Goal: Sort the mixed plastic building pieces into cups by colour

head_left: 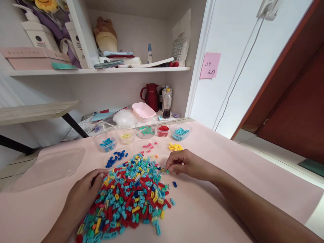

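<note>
A heap of small toy building bricks [134, 192] in mixed colours covers the middle of the pink-covered table. At the heap's right edge is my right hand [182, 163], with thumb and fingers pinched together at a small green brick [167, 171]. My left hand [88, 185] rests against the heap's left edge. Its thumb and forefinger are a little apart, with nothing visible between them. A dark blue brick [174, 184] and a light blue brick [172, 201] lie loose below my right hand. Dark blue bricks [116, 158] and yellow bricks [175, 147] lie sorted behind the heap.
Clear tubs hold blue [107, 144], pale yellow [126, 136], green [145, 131], red [163, 130] and light blue bricks [180, 132]. Pink bricks [149, 145] lie in front. A clear lid [55, 163] is at left. Behind stand a pink basin [143, 110], red jug [152, 98] and bottle [166, 104].
</note>
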### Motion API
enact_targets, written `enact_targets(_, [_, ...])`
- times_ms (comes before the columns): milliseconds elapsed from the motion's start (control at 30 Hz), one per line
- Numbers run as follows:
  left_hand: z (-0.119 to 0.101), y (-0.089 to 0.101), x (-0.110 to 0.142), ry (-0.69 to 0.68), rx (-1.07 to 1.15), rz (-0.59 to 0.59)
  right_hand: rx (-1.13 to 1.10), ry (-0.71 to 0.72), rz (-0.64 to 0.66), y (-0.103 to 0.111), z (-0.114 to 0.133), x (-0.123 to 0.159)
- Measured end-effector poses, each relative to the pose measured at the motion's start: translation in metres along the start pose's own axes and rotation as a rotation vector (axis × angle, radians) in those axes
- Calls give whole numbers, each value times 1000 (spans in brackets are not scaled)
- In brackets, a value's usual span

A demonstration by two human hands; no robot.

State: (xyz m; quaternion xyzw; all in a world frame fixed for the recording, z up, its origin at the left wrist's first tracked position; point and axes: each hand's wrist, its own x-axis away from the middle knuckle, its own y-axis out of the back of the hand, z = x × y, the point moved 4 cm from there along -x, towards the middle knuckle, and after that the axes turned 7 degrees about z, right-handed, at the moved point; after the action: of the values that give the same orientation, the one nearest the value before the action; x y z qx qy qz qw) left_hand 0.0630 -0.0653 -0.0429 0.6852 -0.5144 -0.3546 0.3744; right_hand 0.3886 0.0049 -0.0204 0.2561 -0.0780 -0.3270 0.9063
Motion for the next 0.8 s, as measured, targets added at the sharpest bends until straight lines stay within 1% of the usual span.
enact_targets(100, [2,-1,0,8,-6,10,81,9,24,-2,2,0])
enact_targets(167, [2,-1,0,9,-2,11,94,5,38,-5,2,-1])
enact_targets(300, [0,-1,0,4,14,-13,58,-14,46,-9,-2,-4])
enact_targets(400, [-1,0,0,12,28,-22,33,-14,64,-12,-10,-7])
enact_targets(467, [-1,0,0,10,40,-28,-30,-35,78,-13,-18,-9])
enact_targets(567, [-2,1,3,-1,68,-26,-148,-93,104,-11,-26,-10])
enact_targets(633, [-2,2,5,-4,89,-25,-184,-106,121,-7,-28,-9])
enact_targets(733, [-3,3,8,-7,112,-31,-169,-105,129,-1,-24,-8])
enact_targets(800, [-3,3,9,-9,124,-33,-99,-88,126,2,-17,-6])
